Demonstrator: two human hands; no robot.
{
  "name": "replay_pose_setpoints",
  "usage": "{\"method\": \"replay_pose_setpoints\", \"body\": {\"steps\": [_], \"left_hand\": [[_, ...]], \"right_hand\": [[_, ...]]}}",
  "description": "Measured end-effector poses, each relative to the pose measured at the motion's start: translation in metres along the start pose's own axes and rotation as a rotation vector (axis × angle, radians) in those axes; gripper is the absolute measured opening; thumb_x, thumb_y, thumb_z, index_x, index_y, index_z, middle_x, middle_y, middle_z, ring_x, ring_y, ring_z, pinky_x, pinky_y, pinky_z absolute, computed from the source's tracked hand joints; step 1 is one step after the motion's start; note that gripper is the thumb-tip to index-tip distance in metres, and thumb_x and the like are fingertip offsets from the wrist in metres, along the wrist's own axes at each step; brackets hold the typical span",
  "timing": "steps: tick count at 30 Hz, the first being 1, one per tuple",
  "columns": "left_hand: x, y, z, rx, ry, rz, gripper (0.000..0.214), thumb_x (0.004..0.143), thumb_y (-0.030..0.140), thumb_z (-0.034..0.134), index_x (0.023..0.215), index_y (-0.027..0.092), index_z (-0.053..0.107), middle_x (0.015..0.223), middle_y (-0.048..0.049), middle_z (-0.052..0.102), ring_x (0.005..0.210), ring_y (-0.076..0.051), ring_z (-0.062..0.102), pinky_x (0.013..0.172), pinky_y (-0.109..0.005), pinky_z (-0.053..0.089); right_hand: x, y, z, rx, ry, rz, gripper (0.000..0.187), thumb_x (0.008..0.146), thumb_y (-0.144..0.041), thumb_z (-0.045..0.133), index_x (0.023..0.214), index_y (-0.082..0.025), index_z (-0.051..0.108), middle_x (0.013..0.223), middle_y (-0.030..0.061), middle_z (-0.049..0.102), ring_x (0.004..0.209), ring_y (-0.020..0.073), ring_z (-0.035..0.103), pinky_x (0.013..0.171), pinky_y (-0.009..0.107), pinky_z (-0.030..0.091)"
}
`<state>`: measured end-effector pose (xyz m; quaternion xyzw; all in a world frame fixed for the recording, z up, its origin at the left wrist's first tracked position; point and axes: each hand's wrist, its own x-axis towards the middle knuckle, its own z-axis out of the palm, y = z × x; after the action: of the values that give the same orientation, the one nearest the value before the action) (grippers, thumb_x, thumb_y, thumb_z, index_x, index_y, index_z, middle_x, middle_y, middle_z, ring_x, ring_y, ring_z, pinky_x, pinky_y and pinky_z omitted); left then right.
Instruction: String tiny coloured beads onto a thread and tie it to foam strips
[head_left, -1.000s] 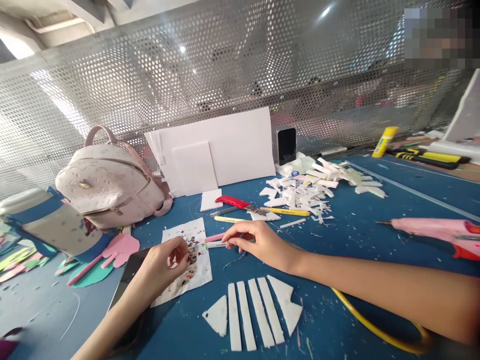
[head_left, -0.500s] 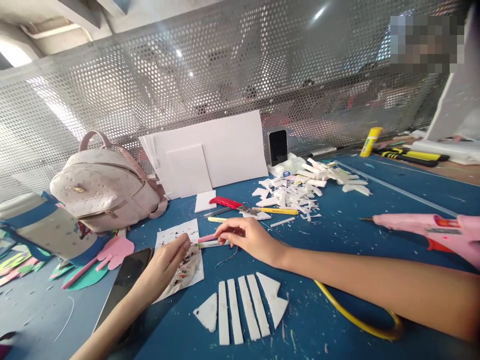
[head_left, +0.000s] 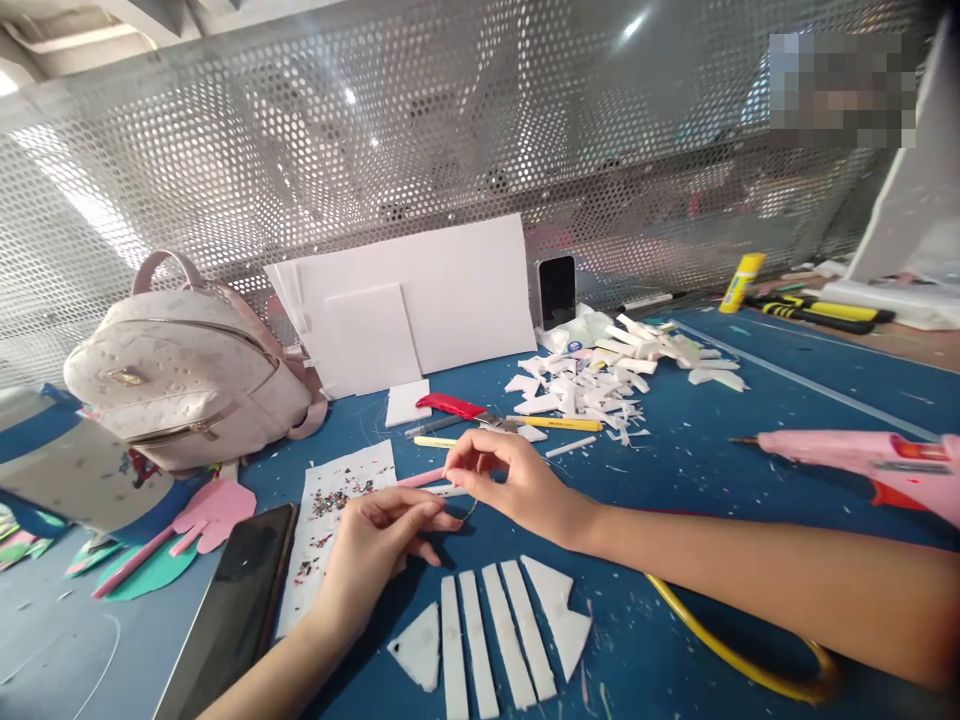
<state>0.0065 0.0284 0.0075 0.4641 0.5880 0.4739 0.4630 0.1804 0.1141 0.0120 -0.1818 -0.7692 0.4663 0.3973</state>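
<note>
My right hand (head_left: 510, 485) is closed in a pinch above the blue table. A thin string (head_left: 471, 512), perhaps strung with tiny beads, hangs from its fingertips. My left hand (head_left: 390, 530) is close beside it, thumb and forefinger pressed together. Whatever sits in that pinch is too small to make out. Under and beyond the left hand lies a white paper sheet (head_left: 379, 462) scattered with tiny multicoloured beads (head_left: 330, 498). Behind the fingers are a pink stick (head_left: 421, 478) and a white pen-like stick (head_left: 450, 491). White foam pieces (head_left: 491, 640) lie in a fish shape nearer me.
A phone (head_left: 232, 600) lies left, near a pale backpack (head_left: 187, 370). White boards (head_left: 472, 290) lean at the back beside foam scraps (head_left: 585, 385) and red-handled pliers (head_left: 454, 405). At right are a pink glue gun (head_left: 847, 450) and a yellow cable (head_left: 720, 645).
My left hand has moved right, from over the bead paper to beside the right fingertips. My right hand stays pinched on the string. The view has shifted slightly.
</note>
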Motion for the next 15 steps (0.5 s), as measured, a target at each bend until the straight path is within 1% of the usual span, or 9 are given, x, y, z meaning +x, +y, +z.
{"method": "replay_pose_setpoints", "body": {"steps": [4,7,9,13,15], "left_hand": [[-0.0067,-0.0046,-0.0040,-0.066,0.043,-0.050,0.016,0.077,0.033,0.074,0.080,0.017,0.075,0.078,-0.0080,0.080,0.048,-0.011,0.066,0.039,-0.017,0.045],[-0.0065,-0.0050,-0.0049,-0.114,0.057,-0.077,0.015,0.076,0.032,0.076,0.079,0.018,0.076,0.077,-0.0071,0.080,0.047,-0.010,0.066,0.036,-0.015,0.040],[-0.0061,-0.0043,-0.0045,-0.122,0.067,-0.083,0.013,0.076,0.032,0.076,0.078,0.019,0.077,0.077,-0.0065,0.080,0.047,-0.011,0.066,0.038,-0.016,0.042],[-0.0079,-0.0017,-0.0019,-0.099,0.074,-0.059,0.008,0.074,0.028,0.076,0.077,0.021,0.078,0.077,-0.0048,0.080,0.049,-0.012,0.066,0.049,-0.023,0.055],[-0.0099,-0.0004,-0.0003,-0.077,0.079,-0.035,0.006,0.073,0.027,0.076,0.075,0.022,0.078,0.075,-0.0037,0.080,0.051,-0.014,0.068,0.053,-0.025,0.059]], "right_hand": [[-0.0022,-0.0058,-0.0002,-0.039,-0.065,0.029,0.008,0.090,-0.023,0.058,0.087,-0.019,0.064,0.083,0.0005,0.063,0.073,0.0130,0.055,0.065,0.025,0.044],[-0.0036,-0.0076,-0.0005,-0.067,-0.098,0.044,0.008,0.090,-0.021,0.057,0.086,-0.019,0.064,0.083,0.0004,0.064,0.070,0.0126,0.054,0.061,0.025,0.043],[-0.0042,-0.0073,-0.0011,-0.092,-0.113,0.041,0.008,0.089,-0.019,0.057,0.086,-0.020,0.064,0.081,0.0003,0.063,0.067,0.0123,0.053,0.059,0.025,0.042],[-0.0044,-0.0054,-0.0028,-0.143,-0.127,0.009,0.007,0.087,-0.017,0.058,0.086,-0.020,0.064,0.080,0.0001,0.061,0.067,0.0124,0.051,0.058,0.026,0.039],[-0.0043,-0.0046,-0.0034,-0.169,-0.131,-0.015,0.006,0.087,-0.017,0.058,0.087,-0.020,0.063,0.077,-0.0001,0.057,0.069,0.0128,0.052,0.059,0.026,0.040]]}}
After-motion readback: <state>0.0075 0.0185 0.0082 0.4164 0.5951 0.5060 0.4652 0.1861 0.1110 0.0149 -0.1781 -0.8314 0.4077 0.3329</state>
